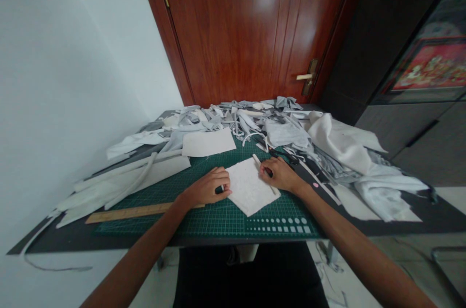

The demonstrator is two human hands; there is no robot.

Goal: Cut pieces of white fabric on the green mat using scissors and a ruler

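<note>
A white square of fabric (251, 186) lies on the green cutting mat (225, 215). My left hand (209, 187) rests at its left edge, fingers curled around a small dark and white object I cannot make out. My right hand (280, 174) sits on the fabric's upper right corner, pinching a thin whitish stick, perhaps a pencil or chalk (257, 161), whose free end points up and left.
A wooden ruler (134, 212) lies at the mat's left front. Another white sheet (208, 143) sits farther back. Grey and white fabric scraps (255, 121) pile along the back and right (364, 162). A wooden door (251, 31) stands behind the table.
</note>
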